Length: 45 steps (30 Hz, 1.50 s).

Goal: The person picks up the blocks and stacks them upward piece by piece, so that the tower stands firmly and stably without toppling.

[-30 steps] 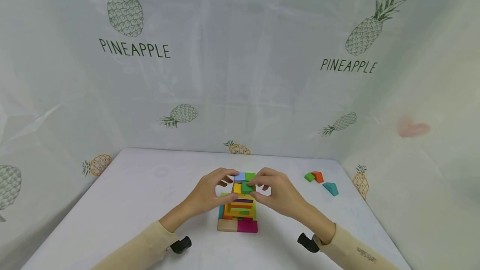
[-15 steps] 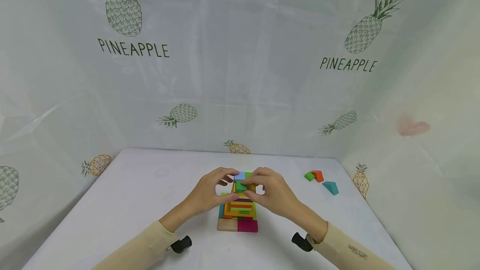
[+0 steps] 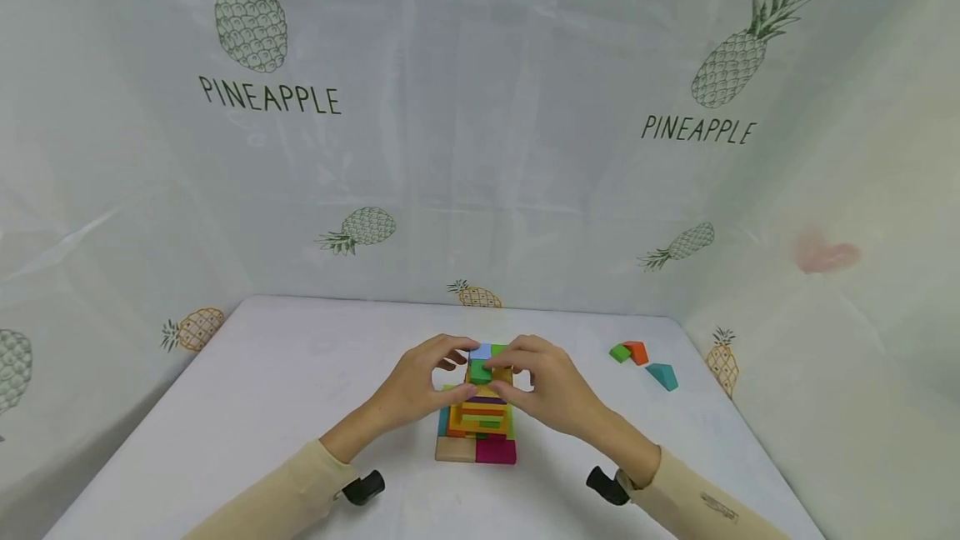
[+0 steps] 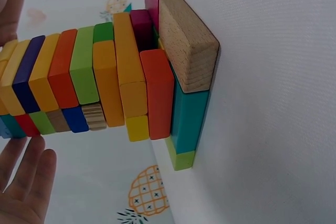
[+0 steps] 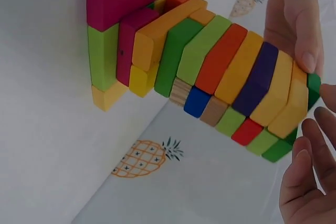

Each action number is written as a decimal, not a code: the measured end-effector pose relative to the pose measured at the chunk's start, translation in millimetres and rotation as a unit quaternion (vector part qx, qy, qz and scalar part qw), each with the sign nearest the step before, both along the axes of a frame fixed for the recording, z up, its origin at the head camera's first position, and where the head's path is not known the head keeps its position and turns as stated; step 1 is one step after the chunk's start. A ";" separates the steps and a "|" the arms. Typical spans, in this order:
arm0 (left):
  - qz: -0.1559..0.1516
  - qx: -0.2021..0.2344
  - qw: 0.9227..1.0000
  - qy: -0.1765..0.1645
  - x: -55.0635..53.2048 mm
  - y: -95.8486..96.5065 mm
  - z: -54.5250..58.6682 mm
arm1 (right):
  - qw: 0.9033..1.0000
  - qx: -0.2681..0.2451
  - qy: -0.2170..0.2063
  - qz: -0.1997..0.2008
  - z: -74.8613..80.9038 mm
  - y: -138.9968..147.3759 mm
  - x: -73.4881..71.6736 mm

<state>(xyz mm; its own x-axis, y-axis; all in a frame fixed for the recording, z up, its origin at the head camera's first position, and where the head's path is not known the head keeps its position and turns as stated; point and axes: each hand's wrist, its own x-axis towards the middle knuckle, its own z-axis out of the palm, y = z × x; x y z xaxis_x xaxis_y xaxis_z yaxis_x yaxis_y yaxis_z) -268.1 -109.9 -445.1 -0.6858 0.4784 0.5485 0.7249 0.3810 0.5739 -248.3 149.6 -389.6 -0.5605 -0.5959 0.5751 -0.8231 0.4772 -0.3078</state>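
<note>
A tower of coloured wooden blocks (image 3: pixel 483 419) stands mid-table, its layers stepped and seen sideways in both wrist views. My left hand (image 3: pixel 414 382) spans its upper left side, the thumb in front and index finger farther back, with straight fingers touching it in the left wrist view. A green block (image 3: pixel 480 371) lies on the top, at the left. My right hand (image 3: pixel 551 382) is at the upper right side. Its index fingertip touches the green block's right edge, while the thumb appears apart from that block. Behind it show a light blue block (image 3: pixel 480 352) and a light green block (image 3: pixel 498 349).
To the right on the white table (image 3: pixel 337 373) lie a small green block (image 3: pixel 619 352), an orange block (image 3: pixel 637 352) and a teal block (image 3: pixel 663 376). A pineapple-print curtain (image 3: pixel 480 148) rises behind the table and along its sides.
My right hand has moved left, and the green block has gone from the right to the left side of the tower's top. My left hand has stayed put.
</note>
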 end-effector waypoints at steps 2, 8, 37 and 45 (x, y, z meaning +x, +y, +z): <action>0.001 -0.002 1.000 -0.003 -0.2 0.8 0.3 | 1.000 -0.005 0.001 -0.014 1.2 7.9 -0.5; 0.011 -0.008 1.000 -0.004 -0.4 1.9 0.3 | 0.996 -0.011 0.003 -0.091 2.5 50.5 -15.4; 0.015 -0.001 1.000 0.009 -1.6 9.0 3.0 | 0.945 0.086 -0.147 -0.280 -96.4 205.1 -133.2; 0.023 -0.005 1.000 0.000 0.2 9.4 5.5 | 0.946 0.088 -0.160 -0.268 -99.8 202.7 -136.6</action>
<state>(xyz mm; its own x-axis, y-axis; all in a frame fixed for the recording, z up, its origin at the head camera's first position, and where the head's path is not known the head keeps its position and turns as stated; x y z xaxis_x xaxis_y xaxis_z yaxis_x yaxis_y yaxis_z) -267.9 -100.4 -439.5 -0.7063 0.4528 0.5442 0.7073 0.4192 0.5691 -384.8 352.3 -489.4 -0.9379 -0.2469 0.2438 -0.3261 0.8671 -0.3766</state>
